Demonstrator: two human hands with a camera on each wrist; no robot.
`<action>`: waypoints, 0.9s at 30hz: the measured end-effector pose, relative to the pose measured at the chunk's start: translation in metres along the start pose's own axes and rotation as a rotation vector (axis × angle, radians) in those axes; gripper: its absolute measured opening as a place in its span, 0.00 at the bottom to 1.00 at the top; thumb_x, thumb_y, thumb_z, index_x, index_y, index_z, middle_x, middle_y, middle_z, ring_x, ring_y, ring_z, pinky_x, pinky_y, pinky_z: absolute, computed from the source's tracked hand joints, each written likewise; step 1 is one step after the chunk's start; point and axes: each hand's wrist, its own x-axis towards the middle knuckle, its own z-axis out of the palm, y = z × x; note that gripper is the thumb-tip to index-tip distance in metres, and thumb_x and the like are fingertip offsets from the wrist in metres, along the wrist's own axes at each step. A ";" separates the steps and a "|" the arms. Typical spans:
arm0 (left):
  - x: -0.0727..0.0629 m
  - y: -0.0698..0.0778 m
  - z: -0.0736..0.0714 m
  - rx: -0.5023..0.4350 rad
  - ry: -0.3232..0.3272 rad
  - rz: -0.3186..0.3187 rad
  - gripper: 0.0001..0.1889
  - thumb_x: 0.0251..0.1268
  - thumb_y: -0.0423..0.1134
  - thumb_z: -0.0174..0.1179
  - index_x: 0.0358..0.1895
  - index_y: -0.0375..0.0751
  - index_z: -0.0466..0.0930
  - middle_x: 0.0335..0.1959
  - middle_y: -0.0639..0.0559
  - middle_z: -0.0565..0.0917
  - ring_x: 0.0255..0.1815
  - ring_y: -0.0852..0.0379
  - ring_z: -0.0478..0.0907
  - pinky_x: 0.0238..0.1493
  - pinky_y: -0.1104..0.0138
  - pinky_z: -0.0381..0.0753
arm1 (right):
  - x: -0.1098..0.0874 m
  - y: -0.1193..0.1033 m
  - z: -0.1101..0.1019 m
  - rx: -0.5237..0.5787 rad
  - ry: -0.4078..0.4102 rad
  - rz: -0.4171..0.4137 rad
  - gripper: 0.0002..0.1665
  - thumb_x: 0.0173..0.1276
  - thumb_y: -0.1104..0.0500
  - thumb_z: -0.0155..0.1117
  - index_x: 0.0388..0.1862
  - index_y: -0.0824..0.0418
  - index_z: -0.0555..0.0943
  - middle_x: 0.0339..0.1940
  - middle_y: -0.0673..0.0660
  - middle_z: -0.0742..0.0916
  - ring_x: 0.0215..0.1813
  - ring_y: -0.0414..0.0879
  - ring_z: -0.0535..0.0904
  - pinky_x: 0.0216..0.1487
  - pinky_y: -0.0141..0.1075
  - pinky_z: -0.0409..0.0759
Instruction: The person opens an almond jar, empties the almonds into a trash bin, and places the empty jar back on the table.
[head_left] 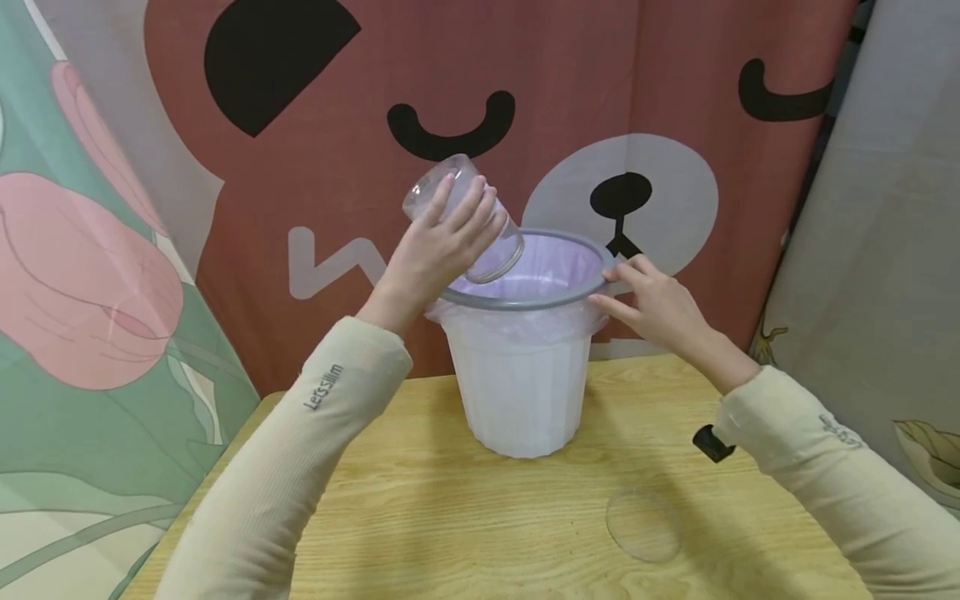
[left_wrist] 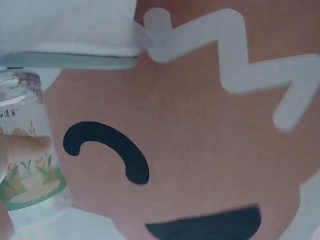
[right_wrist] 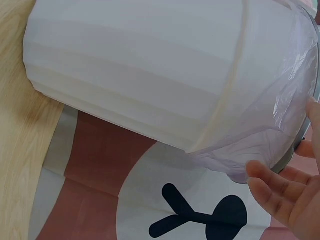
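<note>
My left hand [head_left: 442, 246] grips a clear jar [head_left: 497, 243], tilted with its mouth down over the opening of a white trash bin [head_left: 521, 383]. In the left wrist view the jar [left_wrist: 35, 200] bears a printed flower pattern with a green band. No contents can be made out in it. A grey ring [head_left: 525, 305] circles the bin's top over a thin, pale purple bag [head_left: 540, 327]. At the ring's right side my right hand [head_left: 663, 308] holds the rim between thumb and fingers. A clear round disc [head_left: 643, 525], like a lid, lies on the table.
The bin stands on a wood-grain table [head_left: 420, 517], near its back edge. A brown curtain [head_left: 315, 167] printed with a bear face hangs right behind. Near the right sleeve is a small black object [head_left: 712, 443]. Printed cloth [head_left: 82, 333] hangs on the left.
</note>
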 end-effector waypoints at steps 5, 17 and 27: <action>0.002 0.001 -0.001 0.006 0.001 0.030 0.21 0.57 0.28 0.48 0.57 0.43 0.66 0.58 0.44 0.67 0.61 0.48 0.59 0.62 0.52 0.51 | 0.000 0.003 0.000 -0.002 -0.008 0.006 0.22 0.58 0.52 0.64 0.45 0.66 0.77 0.36 0.60 0.74 0.17 0.45 0.68 0.14 0.35 0.66; -0.001 0.001 -0.001 -0.036 -0.005 -0.005 0.22 0.56 0.28 0.51 0.56 0.43 0.67 0.57 0.44 0.68 0.61 0.47 0.60 0.62 0.53 0.53 | -0.002 0.003 0.001 0.006 -0.005 0.003 0.21 0.58 0.52 0.64 0.45 0.65 0.77 0.36 0.60 0.74 0.17 0.44 0.67 0.14 0.35 0.66; -0.002 -0.007 -0.009 -0.164 -0.165 -0.091 0.32 0.51 0.28 0.59 0.63 0.44 0.61 0.61 0.42 0.63 0.64 0.45 0.54 0.63 0.51 0.48 | -0.003 0.003 0.003 0.011 0.006 -0.011 0.19 0.57 0.53 0.65 0.42 0.64 0.77 0.36 0.58 0.73 0.17 0.44 0.67 0.14 0.34 0.67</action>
